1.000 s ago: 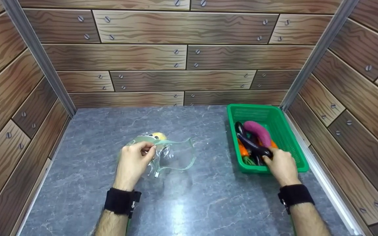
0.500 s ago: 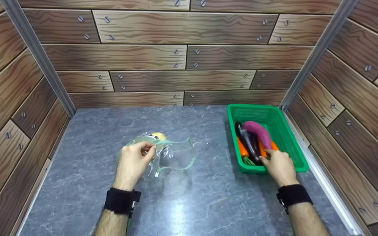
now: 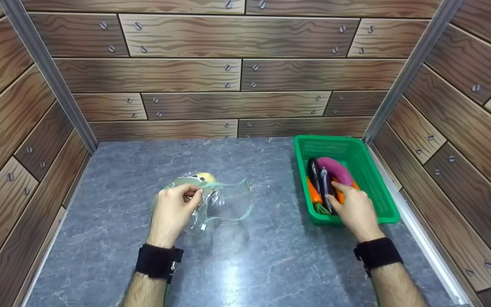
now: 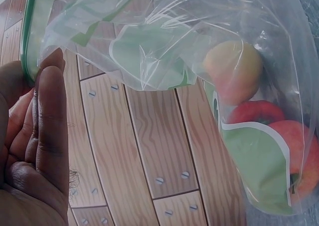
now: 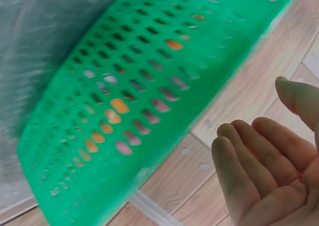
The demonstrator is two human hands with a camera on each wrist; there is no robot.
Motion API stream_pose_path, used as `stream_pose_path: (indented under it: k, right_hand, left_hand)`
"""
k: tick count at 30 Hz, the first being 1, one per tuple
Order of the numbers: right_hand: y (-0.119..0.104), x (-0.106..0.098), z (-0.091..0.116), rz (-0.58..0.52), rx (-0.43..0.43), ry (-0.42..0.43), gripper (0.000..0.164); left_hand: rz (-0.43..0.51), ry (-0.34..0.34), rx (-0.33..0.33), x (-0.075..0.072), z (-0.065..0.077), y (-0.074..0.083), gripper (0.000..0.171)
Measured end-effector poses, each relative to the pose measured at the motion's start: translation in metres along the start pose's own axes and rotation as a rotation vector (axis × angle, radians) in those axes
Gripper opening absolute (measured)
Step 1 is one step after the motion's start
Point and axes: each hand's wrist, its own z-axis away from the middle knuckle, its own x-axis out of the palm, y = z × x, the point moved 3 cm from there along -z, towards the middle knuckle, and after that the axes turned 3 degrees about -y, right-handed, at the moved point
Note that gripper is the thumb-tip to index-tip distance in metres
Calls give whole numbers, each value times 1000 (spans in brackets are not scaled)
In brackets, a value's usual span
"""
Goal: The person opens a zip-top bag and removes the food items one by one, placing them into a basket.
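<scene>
My left hand (image 3: 173, 209) pinches the green-edged rim of a clear zip bag (image 3: 228, 213), which lies with its mouth spread on the table. In the left wrist view, the bag holds a yellow-red peach-like fruit (image 4: 233, 69) and red round fruit (image 4: 294, 153). My right hand (image 3: 356, 211) is over the near end of a green basket (image 3: 388, 204), thumb and forefinger apart. Between them and the basket's left side lies a slim dark eggplant (image 3: 326, 187). Beside it are another eggplant (image 3: 313, 167), a pinkish-purple curved vegetable (image 3: 335, 168) and carrots (image 3: 313, 194).
Wood-patterned walls (image 3: 245, 74) enclose the grey marbled table (image 3: 262, 264) at the back and sides. The basket stands close to the right wall, by a white strip (image 3: 433, 260) along the table's edge.
The slim eggplant has turned from lying across the basket to lying lengthwise. My right hand has shifted slightly left and its fingers have spread off it. My left hand and the bag stay put.
</scene>
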Motion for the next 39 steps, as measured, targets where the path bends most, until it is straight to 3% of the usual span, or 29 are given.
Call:
stream_pose_path:
  k: [11,17,28,39]
  right_hand:
    - [-46,-4,-4,-37,-128,22,51]
    - [-70,0,-6,-62,-200,50,52]
    - [-111,19,2,-81,-324,65,45]
    - [-152,40,12,-108,-469,19,36]
  left_hand:
    - [23,18,32,2,1,0,5]
    - [25,5,16,1,1,0,6]
    - [50,-16,-15,-1,2,-1,8]
    - [58,-3,-9,1,3,-1,8]
